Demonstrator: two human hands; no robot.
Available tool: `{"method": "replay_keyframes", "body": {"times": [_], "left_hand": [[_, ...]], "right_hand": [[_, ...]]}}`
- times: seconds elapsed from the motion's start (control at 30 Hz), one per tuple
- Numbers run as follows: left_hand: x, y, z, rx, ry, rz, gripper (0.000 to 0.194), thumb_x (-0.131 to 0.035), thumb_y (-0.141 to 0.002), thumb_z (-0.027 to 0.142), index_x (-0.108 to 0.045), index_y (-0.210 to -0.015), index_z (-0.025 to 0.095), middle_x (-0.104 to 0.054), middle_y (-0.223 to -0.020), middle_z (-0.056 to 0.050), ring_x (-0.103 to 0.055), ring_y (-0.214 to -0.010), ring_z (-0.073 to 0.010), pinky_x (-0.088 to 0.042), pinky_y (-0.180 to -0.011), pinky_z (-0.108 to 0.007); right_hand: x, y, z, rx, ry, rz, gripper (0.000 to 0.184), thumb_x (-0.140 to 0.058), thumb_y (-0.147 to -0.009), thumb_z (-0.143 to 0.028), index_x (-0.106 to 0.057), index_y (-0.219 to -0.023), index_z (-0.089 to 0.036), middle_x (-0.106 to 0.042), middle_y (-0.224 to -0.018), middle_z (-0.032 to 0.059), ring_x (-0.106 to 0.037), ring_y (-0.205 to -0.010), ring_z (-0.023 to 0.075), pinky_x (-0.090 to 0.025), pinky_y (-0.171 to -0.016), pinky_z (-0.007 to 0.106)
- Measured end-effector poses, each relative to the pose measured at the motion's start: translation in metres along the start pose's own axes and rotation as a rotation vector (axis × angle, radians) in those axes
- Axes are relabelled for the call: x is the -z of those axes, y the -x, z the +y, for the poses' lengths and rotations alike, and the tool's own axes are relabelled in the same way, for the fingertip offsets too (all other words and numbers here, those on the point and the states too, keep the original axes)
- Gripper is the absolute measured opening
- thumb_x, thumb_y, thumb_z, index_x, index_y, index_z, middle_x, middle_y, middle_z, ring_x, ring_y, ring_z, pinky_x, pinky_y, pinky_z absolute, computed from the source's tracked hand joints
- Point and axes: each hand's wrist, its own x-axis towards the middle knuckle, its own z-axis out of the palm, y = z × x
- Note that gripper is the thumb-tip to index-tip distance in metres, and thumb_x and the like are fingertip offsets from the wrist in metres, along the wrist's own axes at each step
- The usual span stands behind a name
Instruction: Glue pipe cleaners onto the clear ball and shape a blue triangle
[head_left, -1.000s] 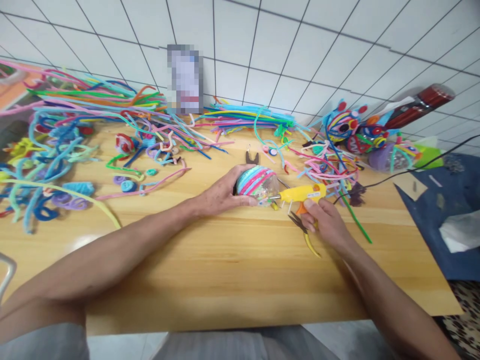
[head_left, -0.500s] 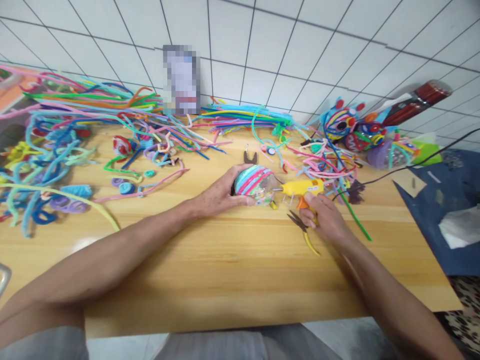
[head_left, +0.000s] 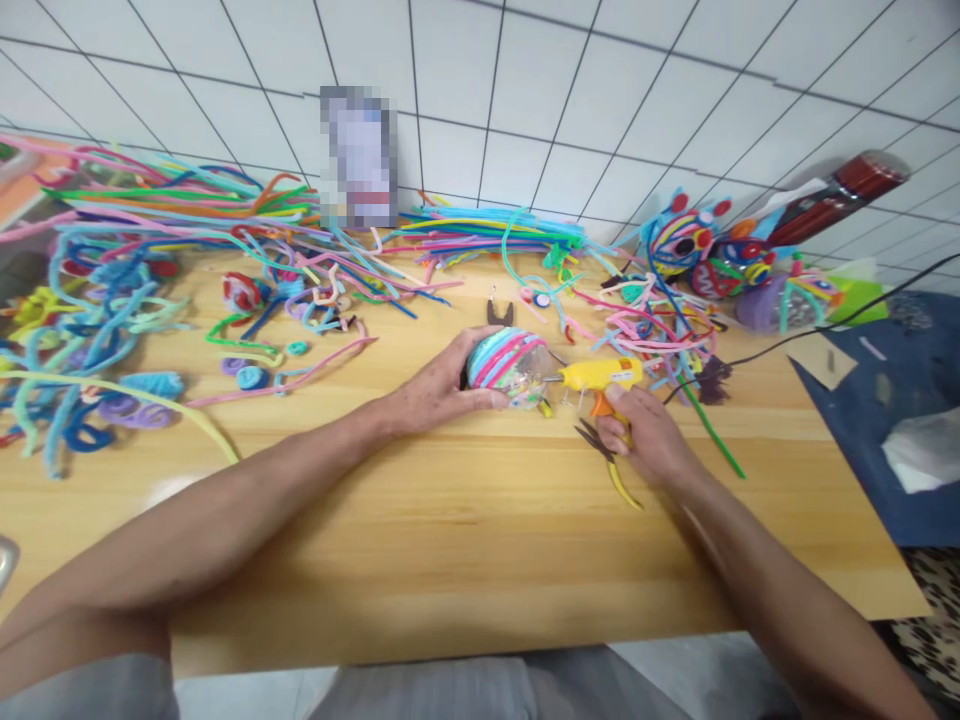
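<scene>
My left hand is wrapped round a clear plastic bottle piece banded with blue, pink and teal pipe cleaners; its right end is bare. In my right hand is a yellow hot glue gun with an orange trigger. Its metal nozzle points left at the bare end, and I cannot tell whether they touch. Under the right hand lie pliers with yellow handles, partly hidden by the fingers. Another dark-jawed tool pokes out behind the bottle piece.
Loose and coiled pipe cleaners cover the table's left side. A straight bundle lies along the wall beside a blurred phone-like object. Cut pieces, decorated figures and a red cylinder stand right. A black cord trails from the gun.
Both hands keep their holds. The glue gun and bottle piece stay nearly in place, with the nozzle still at the bare end. The whole view has shifted slightly.
</scene>
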Motion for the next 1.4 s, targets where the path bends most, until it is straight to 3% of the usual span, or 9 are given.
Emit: {"method": "replay_keyframes", "body": {"times": [0.37,0.6,0.83,1.4], "left_hand": [[0.0013,0.0003,0.0029,0.02,0.012,-0.007,0.089,-0.079,-0.088,0.06,-0.037,-0.158,0.025,-0.048,-0.158,-0.016,-0.051,-0.145,-0.0358,-0.042,-0.125,-0.054],[0.0019,-0.0003,0.0055,0.021,0.007,-0.012,0.09,-0.079,-0.088,0.059,-0.037,-0.159,0.023,-0.048,-0.158,-0.017,-0.051,-0.145,-0.036,-0.042,-0.124,-0.053],[0.0021,-0.0005,0.0068,0.026,0.014,-0.013,0.089,-0.078,-0.088,0.06,-0.038,-0.158,0.024,-0.048,-0.157,-0.017,-0.051,-0.145,-0.0357,-0.042,-0.124,-0.053],[0.0031,-0.0016,0.0079,0.0,-0.02,-0.02,0.086,-0.077,-0.089,0.059,-0.038,-0.156,0.023,-0.049,-0.156,-0.017,-0.051,-0.144,-0.0356,-0.043,-0.123,-0.051]], "right_hand": [[0.0007,0.0029,0.0049,0.046,0.137,-0.058,0.069,-0.086,-0.068,-0.077,-0.045,-0.065,-0.022,-0.043,-0.049,-0.0091,-0.041,-0.038,0.0054,-0.03,-0.038,0.019],[0.0037,0.0011,0.0018,0.057,0.05,0.001,0.069,-0.092,-0.063,-0.073,-0.044,-0.067,-0.023,-0.04,-0.051,-0.01,-0.04,-0.041,0.0056,-0.028,-0.038,0.018],[0.0011,0.0037,0.0047,0.049,0.11,-0.073,0.068,-0.086,-0.071,-0.075,-0.042,-0.066,-0.023,-0.041,-0.05,-0.0093,-0.04,-0.039,0.0056,-0.029,-0.038,0.019],[0.0002,0.0035,0.0031,0.109,0.116,-0.031,0.069,-0.086,-0.069,-0.076,-0.042,-0.064,-0.024,-0.04,-0.049,-0.0086,-0.039,-0.04,0.0068,-0.03,-0.038,0.02]]}}
